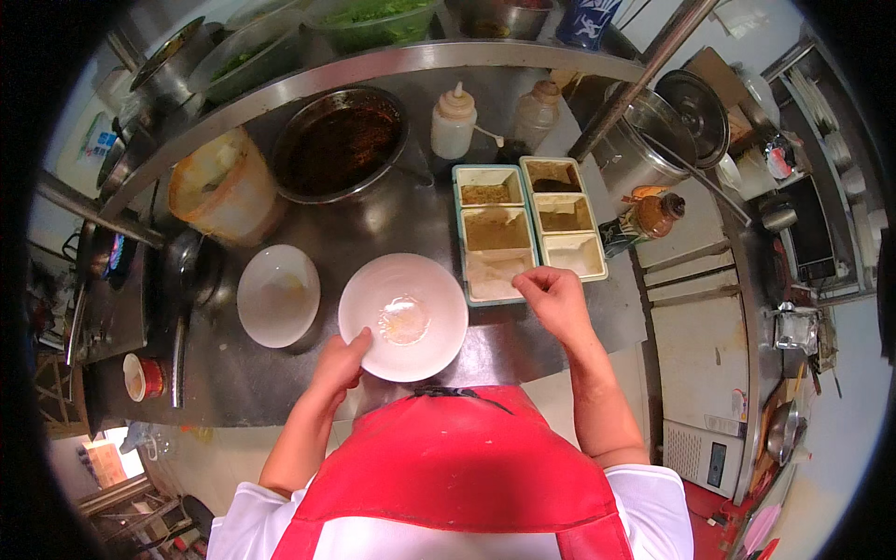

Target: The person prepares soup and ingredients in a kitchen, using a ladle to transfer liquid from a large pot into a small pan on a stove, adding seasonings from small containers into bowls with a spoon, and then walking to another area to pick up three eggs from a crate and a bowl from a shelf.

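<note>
My left hand [344,362] grips the near-left rim of a white bowl [357,308], thumb on the inside. A small pool of clear, yellowish liquid [404,320] lies at the bowl's bottom. To the bowl's right, my right hand [556,301] has thumb and fingers pinched together at the edge of a seasoning box [458,231]. Its nearest compartment contains white granules [493,285]; those behind contain tan and brown seasonings. I see nothing between the right fingertips, though something small could be hidden there. Another white bowl [276,297], with a yellowish smear inside, stands at left.
Behind the bowls stand a plastic bucket [238,189], a metal basin of dark red-brown sauce [343,150] and a squeeze bottle [453,126]. A second seasoning box [595,238] and a brown bottle [654,215] are at right. A metal shelf [420,56] crosses overhead; a burner flame [117,248] shows left.
</note>
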`<state>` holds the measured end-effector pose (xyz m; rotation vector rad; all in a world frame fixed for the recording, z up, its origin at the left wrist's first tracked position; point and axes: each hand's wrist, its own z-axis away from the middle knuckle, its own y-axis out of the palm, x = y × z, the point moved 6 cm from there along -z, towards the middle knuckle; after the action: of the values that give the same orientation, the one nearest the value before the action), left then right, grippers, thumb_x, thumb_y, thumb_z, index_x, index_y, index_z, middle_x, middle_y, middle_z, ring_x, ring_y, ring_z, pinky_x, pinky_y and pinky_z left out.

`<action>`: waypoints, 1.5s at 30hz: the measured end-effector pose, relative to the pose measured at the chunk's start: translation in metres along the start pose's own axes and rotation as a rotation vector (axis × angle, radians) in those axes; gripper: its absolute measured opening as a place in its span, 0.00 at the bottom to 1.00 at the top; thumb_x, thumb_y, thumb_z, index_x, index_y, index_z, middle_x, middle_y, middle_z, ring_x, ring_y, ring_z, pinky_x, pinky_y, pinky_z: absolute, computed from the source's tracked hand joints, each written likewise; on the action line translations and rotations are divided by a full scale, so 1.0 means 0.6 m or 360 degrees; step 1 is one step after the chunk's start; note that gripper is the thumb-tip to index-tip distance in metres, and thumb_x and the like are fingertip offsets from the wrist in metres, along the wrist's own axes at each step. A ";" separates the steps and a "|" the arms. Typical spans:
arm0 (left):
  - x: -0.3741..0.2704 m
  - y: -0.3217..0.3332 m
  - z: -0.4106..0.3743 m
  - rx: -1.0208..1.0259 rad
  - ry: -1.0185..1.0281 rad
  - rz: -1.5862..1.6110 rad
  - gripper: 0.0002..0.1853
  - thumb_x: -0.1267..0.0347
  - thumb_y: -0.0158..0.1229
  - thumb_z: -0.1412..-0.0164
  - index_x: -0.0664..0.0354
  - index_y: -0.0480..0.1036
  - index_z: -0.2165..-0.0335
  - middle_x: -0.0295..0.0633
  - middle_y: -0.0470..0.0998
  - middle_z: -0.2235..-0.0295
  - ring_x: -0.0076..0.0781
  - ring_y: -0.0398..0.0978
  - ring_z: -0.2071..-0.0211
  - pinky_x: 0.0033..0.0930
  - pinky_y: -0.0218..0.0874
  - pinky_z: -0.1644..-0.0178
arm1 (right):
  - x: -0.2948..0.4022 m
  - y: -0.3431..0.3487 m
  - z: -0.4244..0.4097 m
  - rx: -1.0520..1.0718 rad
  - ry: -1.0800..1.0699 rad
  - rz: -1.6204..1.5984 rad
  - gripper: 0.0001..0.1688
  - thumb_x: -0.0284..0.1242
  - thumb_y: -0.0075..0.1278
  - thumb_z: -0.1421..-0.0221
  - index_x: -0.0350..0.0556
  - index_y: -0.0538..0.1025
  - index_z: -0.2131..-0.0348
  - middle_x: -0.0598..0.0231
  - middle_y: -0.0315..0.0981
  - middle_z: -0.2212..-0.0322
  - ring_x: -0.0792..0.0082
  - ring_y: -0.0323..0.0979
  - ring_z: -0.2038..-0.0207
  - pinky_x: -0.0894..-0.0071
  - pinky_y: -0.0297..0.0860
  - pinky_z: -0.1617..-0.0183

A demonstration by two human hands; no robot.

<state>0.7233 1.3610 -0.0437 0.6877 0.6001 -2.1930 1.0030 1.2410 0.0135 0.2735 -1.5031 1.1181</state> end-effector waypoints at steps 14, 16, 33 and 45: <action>0.000 -0.007 -0.008 -0.0032 -0.0019 0.0018 0.16 0.58 0.47 0.49 0.60 0.65 0.83 0.30 0.56 0.92 0.19 0.49 0.93 0.24 0.35 0.90 | -0.031 0.040 -0.029 0.0151 -0.0177 0.0627 0.12 0.32 0.46 0.61 0.40 0.74 0.82 0.51 0.69 0.82 0.52 0.68 0.76 0.61 0.64 0.70; 0.001 -0.006 -0.010 -0.0028 -0.0025 -0.0003 0.17 0.58 0.47 0.49 0.60 0.65 0.83 0.29 0.56 0.92 0.18 0.49 0.93 0.24 0.35 0.90 | -0.045 0.031 -0.034 0.0191 0.0026 0.0529 0.13 0.33 0.46 0.61 0.40 0.74 0.81 0.50 0.69 0.83 0.54 0.68 0.77 0.64 0.64 0.71; 0.027 -0.006 -0.042 -0.0004 0.0081 -0.0066 0.21 0.60 0.48 0.49 0.73 0.69 0.73 0.40 0.68 0.85 0.24 0.60 0.89 0.30 0.49 0.87 | 0.066 0.083 -0.046 0.0453 0.0140 -0.0239 0.13 0.30 0.50 0.60 0.35 0.74 0.77 0.66 0.70 0.84 0.81 0.62 0.81 0.78 0.59 0.77; 0.092 -0.005 -0.080 -0.0048 0.0317 0.0249 0.19 0.62 0.47 0.49 0.73 0.70 0.74 0.45 0.71 0.80 0.27 0.64 0.83 0.32 0.54 0.80 | 0.210 0.456 -0.005 0.0626 -0.1669 0.0882 0.06 0.26 0.45 0.64 0.41 0.71 0.82 0.59 0.67 0.79 0.60 0.67 0.73 0.66 0.65 0.74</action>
<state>0.7031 1.3633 -0.1137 0.9134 0.6559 -1.9818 0.7738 1.4354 -0.0094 0.8442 -2.3433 1.8752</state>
